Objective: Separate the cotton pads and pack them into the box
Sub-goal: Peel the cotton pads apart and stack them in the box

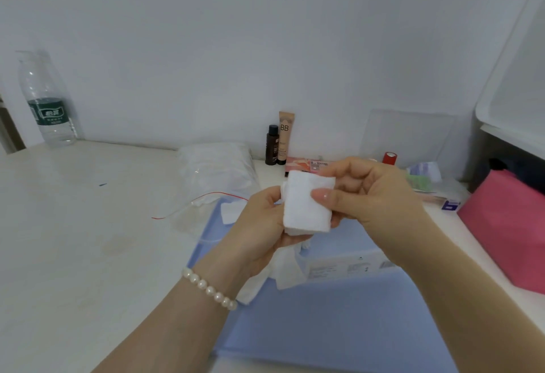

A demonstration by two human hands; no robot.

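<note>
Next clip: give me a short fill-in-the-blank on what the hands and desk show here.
1. Both hands hold a stack of white ____ pads.
2. The left hand has a ____ bracelet on its wrist.
3. The tube against the wall is lettered ____.
4. The water bottle stands at the far ____ of the desk.

Missing words: cotton; pearl; BB; left

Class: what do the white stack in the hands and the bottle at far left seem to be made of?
White stack: soft matte cotton, judging by its fuzzy, layered edges. Bottle: clear, glossy plastic, probably; the wall shows through it, and it has a green label.
</note>
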